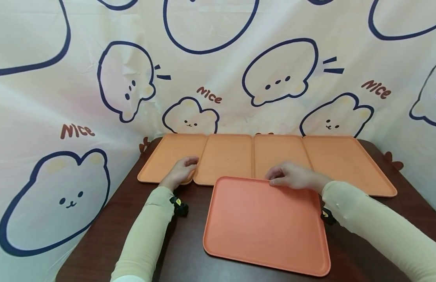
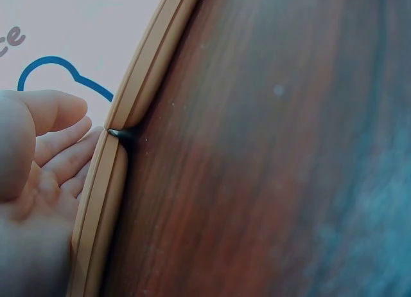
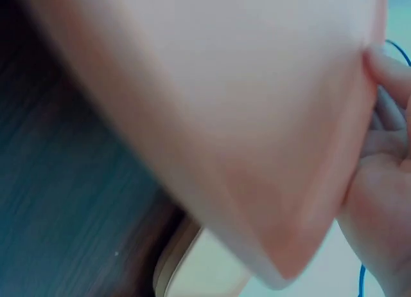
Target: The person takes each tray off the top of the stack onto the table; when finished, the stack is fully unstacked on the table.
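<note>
A coral rectangular tray (image 1: pixel 267 227) lies in front, its far edge overlapping the near edges of light-orange trays behind it. My right hand (image 1: pixel 293 175) grips that far edge, the thumb on the near side and the fingers beyond the rim. In the right wrist view the thumb (image 3: pixel 388 72) touches the rim of the coral tray (image 3: pixel 257 149). My left hand (image 1: pixel 182 171) hovers over or rests on the near right corner of the leftmost light-orange tray (image 1: pixel 165 156). Its fingers are loosely bent, holding nothing, as the hand (image 2: pixel 42 162) shows in the left wrist view.
Several light-orange trays stand side by side along the back of the dark wooden table (image 1: pixel 112 219), including a second tray (image 1: pixel 225 158), a third (image 1: pixel 279 150) and the rightmost (image 1: pixel 348 164). A cartoon-printed curtain (image 1: pixel 221 70) surrounds the table's back and sides.
</note>
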The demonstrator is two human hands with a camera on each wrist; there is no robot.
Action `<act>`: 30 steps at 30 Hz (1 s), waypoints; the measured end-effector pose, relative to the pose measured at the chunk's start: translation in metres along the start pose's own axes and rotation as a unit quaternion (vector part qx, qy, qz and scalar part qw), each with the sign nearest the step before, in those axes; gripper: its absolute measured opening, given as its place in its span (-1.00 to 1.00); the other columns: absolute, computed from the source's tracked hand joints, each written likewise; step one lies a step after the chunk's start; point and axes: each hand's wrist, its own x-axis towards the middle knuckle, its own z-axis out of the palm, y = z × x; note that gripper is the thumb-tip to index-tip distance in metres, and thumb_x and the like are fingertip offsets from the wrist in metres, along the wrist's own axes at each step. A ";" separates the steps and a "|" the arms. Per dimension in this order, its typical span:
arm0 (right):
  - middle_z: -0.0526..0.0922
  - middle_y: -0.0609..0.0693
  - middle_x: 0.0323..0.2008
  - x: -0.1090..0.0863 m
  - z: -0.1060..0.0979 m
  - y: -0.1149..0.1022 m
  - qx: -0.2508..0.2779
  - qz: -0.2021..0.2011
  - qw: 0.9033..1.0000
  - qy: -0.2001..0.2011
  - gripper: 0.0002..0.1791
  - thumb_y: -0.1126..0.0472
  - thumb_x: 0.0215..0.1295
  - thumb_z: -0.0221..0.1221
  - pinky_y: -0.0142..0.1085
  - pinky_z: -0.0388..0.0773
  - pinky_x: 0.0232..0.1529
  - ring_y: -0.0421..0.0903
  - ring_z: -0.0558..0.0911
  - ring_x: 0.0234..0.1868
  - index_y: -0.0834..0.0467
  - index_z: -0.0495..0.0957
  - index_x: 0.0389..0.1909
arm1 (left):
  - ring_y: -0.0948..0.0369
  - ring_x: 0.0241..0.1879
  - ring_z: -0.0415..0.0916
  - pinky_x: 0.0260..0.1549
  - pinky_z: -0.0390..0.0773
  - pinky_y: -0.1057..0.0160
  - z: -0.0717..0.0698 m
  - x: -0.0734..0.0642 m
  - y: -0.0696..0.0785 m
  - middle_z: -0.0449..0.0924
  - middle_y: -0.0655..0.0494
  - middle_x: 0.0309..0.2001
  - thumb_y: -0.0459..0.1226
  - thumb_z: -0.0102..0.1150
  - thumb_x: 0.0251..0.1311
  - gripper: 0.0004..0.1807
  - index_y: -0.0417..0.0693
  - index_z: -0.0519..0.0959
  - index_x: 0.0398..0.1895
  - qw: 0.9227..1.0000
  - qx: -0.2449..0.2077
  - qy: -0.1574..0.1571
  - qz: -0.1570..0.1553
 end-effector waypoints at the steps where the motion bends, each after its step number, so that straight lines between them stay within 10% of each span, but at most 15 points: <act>1: 0.85 -0.04 -0.11 0.001 0.002 0.000 -0.003 -0.004 1.000 -0.007 -0.82 0.23 0.54 0.30 -0.38 0.64 -0.03 -0.17 0.70 -0.12 0.13 0.80 0.02 | -0.14 0.68 0.13 0.64 0.20 -0.16 0.000 0.000 0.000 0.22 -0.23 0.66 -0.30 -0.07 0.69 -0.44 -0.22 0.26 0.66 1.000 -0.001 0.001 0.000; 30: 0.67 0.00 -0.32 0.014 0.037 -0.005 -0.036 0.043 0.997 0.055 -0.93 0.40 0.38 0.35 -0.29 0.55 -0.19 -0.16 0.56 -0.28 0.24 0.67 -0.19 | -0.17 0.65 0.19 0.63 0.22 -0.18 -0.001 0.004 0.006 0.28 -0.30 0.62 -0.26 -0.05 0.68 -0.43 -0.30 0.28 0.63 0.999 0.049 -0.019 0.011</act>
